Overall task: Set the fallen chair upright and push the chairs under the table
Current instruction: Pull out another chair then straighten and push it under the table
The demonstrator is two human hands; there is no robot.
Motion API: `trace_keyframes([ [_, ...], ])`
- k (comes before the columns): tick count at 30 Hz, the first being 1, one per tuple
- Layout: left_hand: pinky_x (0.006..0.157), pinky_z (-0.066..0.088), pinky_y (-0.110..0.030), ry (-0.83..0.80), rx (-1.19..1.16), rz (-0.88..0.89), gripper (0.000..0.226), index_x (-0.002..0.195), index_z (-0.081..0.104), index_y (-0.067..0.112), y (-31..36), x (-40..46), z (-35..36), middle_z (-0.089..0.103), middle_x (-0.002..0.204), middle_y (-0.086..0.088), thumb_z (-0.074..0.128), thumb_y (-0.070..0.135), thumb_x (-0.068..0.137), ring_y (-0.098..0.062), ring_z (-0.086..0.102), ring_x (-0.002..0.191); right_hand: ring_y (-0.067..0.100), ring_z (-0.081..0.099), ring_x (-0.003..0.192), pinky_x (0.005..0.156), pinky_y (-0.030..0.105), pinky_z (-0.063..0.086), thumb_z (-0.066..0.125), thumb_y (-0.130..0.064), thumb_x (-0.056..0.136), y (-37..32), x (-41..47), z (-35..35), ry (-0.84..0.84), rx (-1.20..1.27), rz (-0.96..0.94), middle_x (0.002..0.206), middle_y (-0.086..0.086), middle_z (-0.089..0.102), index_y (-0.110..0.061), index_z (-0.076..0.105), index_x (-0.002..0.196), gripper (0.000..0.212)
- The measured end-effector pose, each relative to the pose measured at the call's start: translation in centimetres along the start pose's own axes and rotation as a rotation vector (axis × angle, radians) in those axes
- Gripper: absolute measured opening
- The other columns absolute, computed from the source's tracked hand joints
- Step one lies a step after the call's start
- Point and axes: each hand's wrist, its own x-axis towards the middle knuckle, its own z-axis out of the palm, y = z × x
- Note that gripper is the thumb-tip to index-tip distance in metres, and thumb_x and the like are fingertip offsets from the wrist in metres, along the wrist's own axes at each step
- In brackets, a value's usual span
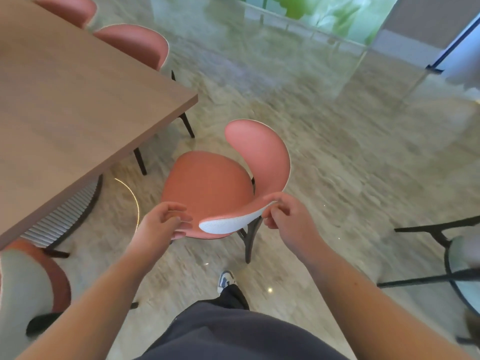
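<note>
your left hand (166, 224): fingers loosely curled, right by the near tip of the backrest – can't tell if that grip is actually touching it
your right hand (283, 216): grip pinching the curved backrest edge, thumb and fingers around the rim
pink chair (207, 188): upright on its dark legs, on the marble floor (337, 157), just off the surface's corner, not tucked under
surface (65, 113): wooden, to your left
farther chairs (135, 42): two pink backs along the far edge of the surface – pushed in close
</note>
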Motion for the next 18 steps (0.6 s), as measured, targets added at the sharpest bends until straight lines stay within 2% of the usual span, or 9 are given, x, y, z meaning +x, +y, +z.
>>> trace_keyframes([
  [4, 0.069, 0.062, -0.032, -0.006, -0.009, -0.074, 0.034, 0.107, 0.067, 0.016, -0.2, 6.4, 3.8, 0.081, 0.089, 0.002, 0.045, -0.007, 0.095, -0.020, 0.079, 0.084, 0.011, 0.063, 0.064, 0.072, 0.032, 0.057, 0.041, -0.002, 0.098, 0.8, 6.8, -2.9, -0.024, -0.081, 0.047, 0.088, 0.017, 0.072, -0.022, 0.067, 0.106, 0.033],
  [7, 0.075, 0.063, -0.041, -0.028, 0.007, -0.126, 0.032, 0.107, 0.067, 0.018, 0.7, 10.1, 6.3, 0.081, 0.091, 0.002, 0.046, -0.003, 0.096, -0.020, 0.079, 0.086, 0.004, 0.065, 0.064, 0.066, 0.019, 0.054, 0.043, -0.004, 0.097, 0.6, 11.1, -5.3, -0.069, -0.167, 0.088, 0.084, 0.006, 0.073, -0.028, 0.067, 0.104, 0.035],
  [10, 0.079, 0.061, -0.042, -0.044, 0.036, -0.122, 0.032, 0.107, 0.067, 0.024, 2.6, 13.4, 8.3, 0.081, 0.092, 0.006, 0.045, 0.001, 0.098, -0.014, 0.078, 0.084, 0.006, 0.065, 0.065, 0.070, 0.030, 0.056, 0.045, -0.003, 0.096, 0.0, 15.8, -6.9, -0.102, -0.193, 0.069, 0.082, 0.008, 0.072, -0.032, 0.068, 0.101, 0.038],
  [13, 0.078, 0.060, -0.040, 0.013, 0.021, -0.132, 0.033, 0.106, 0.067, 0.024, 4.4, 15.5, 9.2, 0.081, 0.091, 0.005, 0.044, 0.002, 0.097, -0.015, 0.078, 0.083, 0.009, 0.068, 0.068, 0.068, 0.026, 0.057, 0.046, -0.005, 0.098, 0.1, 20.2, -7.5, -0.098, -0.171, 0.060, 0.077, -0.002, 0.074, -0.037, 0.068, 0.096, 0.039],
  [15, 0.078, 0.060, -0.039, 0.065, 0.020, -0.143, 0.034, 0.107, 0.067, 0.024, 5.0, 16.5, 9.2, 0.081, 0.091, 0.005, 0.044, 0.001, 0.096, -0.014, 0.078, 0.083, 0.005, 0.068, 0.066, 0.064, 0.022, 0.056, 0.046, -0.005, 0.099, 0.7, 23.1, -7.5, -0.127, -0.129, 0.057, 0.074, -0.010, 0.074, -0.033, 0.069, 0.098, 0.036],
  [18, 0.077, 0.060, -0.037, 0.174, 0.010, -0.187, 0.036, 0.105, 0.067, 0.022, 5.5, 17.5, 8.9, 0.081, 0.087, 0.007, 0.043, -0.003, 0.094, -0.013, 0.077, 0.078, 0.002, 0.067, 0.064, 0.066, 0.025, 0.055, 0.044, -0.006, 0.098, 1.5, 27.9, -7.5, -0.215, -0.168, 0.064, 0.075, -0.014, 0.074, -0.034, 0.068, 0.099, 0.037],
])
